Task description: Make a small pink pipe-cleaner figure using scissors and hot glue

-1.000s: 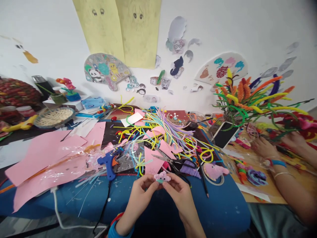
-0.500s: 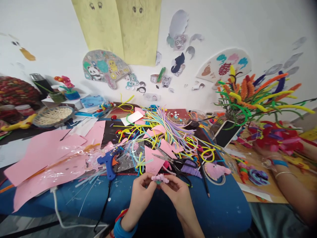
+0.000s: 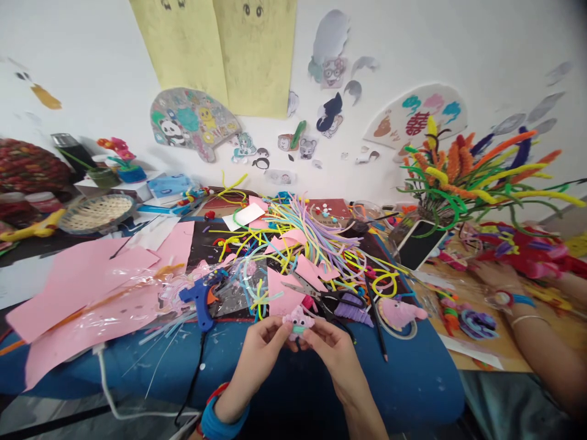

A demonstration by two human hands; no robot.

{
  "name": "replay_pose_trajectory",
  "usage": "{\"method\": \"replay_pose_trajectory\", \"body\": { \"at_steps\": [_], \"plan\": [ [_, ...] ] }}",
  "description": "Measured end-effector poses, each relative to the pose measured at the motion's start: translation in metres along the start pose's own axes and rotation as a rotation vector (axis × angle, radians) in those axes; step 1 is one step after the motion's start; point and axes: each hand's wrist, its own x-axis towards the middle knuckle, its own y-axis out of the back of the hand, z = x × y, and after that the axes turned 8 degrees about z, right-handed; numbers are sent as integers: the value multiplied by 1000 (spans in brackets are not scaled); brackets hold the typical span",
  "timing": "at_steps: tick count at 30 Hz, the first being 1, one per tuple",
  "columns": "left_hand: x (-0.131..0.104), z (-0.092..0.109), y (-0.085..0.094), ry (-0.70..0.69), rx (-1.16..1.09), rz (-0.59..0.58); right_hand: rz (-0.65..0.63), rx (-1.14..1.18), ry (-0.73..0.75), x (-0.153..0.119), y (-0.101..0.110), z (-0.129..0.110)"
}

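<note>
Between my two hands, just over the table's front edge, is a small pink fuzzy star-shaped figure (image 3: 298, 320) with googly eyes and a mint-green band. My left hand (image 3: 265, 347) pinches its left side between thumb and fingers. On the other side my right hand (image 3: 331, 349) grips its right edge the same way. Black-handled scissors (image 3: 342, 299) lie right behind the hands on pink felt pieces (image 3: 280, 292). A blue glue gun (image 3: 200, 304) rests to the left. Right of the hands are a black pencil (image 3: 376, 321) and a pink fuzzy piece (image 3: 400, 310) beside a roll of clear tape.
A pile of pastel pipe cleaners (image 3: 316, 229) fills the table's middle. Large pink felt sheets (image 3: 92, 287) cover the left. At right stand a phone (image 3: 419, 243) and a bunch of colourful pipe-cleaner stems (image 3: 463, 177). Another person's arm (image 3: 534, 330) reaches over the wooden table.
The pink figure has been tilted up, so its face with the eyes and green band now shows. Both hands still hold it. The other person's hand has shifted among red pieces.
</note>
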Motion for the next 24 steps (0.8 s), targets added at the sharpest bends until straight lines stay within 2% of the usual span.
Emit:
{"method": "replay_pose_trajectory", "body": {
  "at_steps": [3,11,16,24],
  "plan": [
    [-1,2,-3,7,-33,13,-30,-26,-8,-1,-1,2],
    [-4,0,-3,9,-70,-67,-64,32,9,-3,-5,3],
    [-5,1,-1,30,-77,-32,-11,87,-4,-2,-6,4],
    [-10,5,5,-111,206,41,-12,64,46,-6,1,5]
  ]
}}
